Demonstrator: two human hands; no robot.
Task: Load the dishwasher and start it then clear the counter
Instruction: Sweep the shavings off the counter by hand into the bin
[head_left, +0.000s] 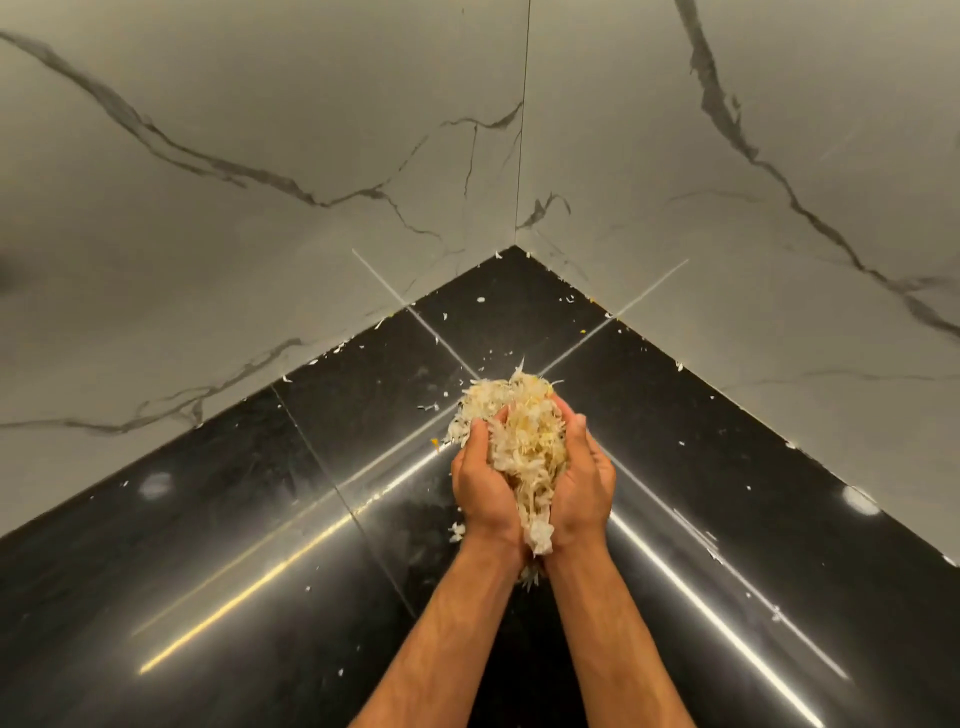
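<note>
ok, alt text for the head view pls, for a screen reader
Two hands, left hand and right hand, cup a heap of pale white-yellow peelings above a glossy black stone counter in a corner of grey-veined marble walls. Small white scraps dot the counter.

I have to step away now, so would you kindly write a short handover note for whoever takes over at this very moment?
Hands: left hand and right hand are cupped together, holding a heap of pale peelings above the black counter, near its corner.
Where things are: small loose scraps lie scattered over the counter, mostly toward the corner and along the marble walls. The dishwasher is not in view.
Done: most of the scraps are gathered up.
Left: bin the handful, then pick up or wipe away the stray bits.
</note>
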